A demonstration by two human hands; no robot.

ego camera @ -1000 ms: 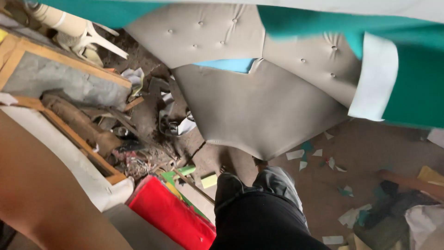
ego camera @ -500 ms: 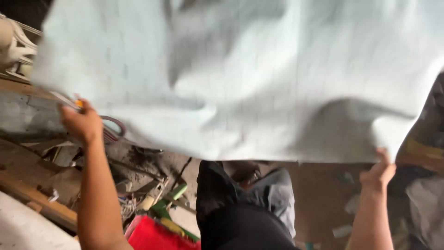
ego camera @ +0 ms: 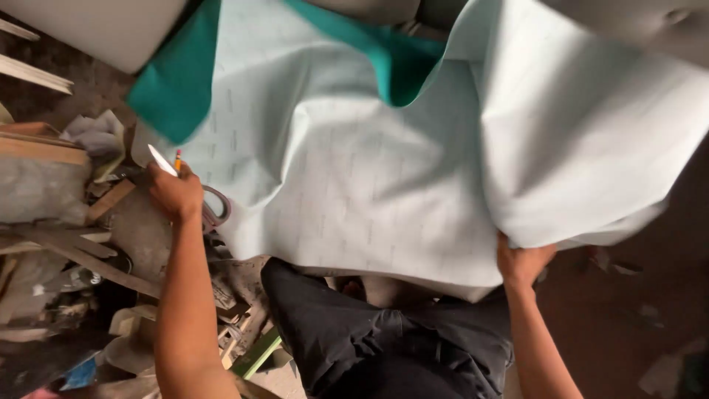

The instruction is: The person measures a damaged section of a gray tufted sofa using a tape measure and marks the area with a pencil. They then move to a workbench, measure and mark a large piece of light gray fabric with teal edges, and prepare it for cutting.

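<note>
At the far left we are seeing a heap of wooden offcuts (ego camera: 70, 247) and scraps lying on the dirt floor (ego camera: 628, 310), with a pale wooden slat (ego camera: 33, 74) near the upper left corner of the view. Just right of this heap our left hand (ego camera: 176, 193) is closing around the left edge of the big sheet of fabric (ego camera: 384, 185); the same fist is also keeping a pencil (ego camera: 177, 159) and a thin white stick (ego camera: 161, 159), which are pointing up out of it, and a pair of scissors (ego camera: 214, 210) with rounded handles is hanging just under the hand, touching the cloth. The fabric itself is spreading across the middle of the view, pale mint backing towards us, with the green face (ego camera: 177, 81) folding over at the top left and top centre. Below its lower edge our legs in dark trousers (ego camera: 384, 347) are showing. At the right, our right hand (ego camera: 523, 264) is gripping the bottom edge of the sheet from beneath, fingers curled into the cloth. We are judging some risks here: the left hand is carrying too many things together, so the scissors or the pencil could be slipping down or catching the cloth; the loose right part is sagging and could be dragging on the dirty floor; and the clutter at the feet could be tripping us.
</note>
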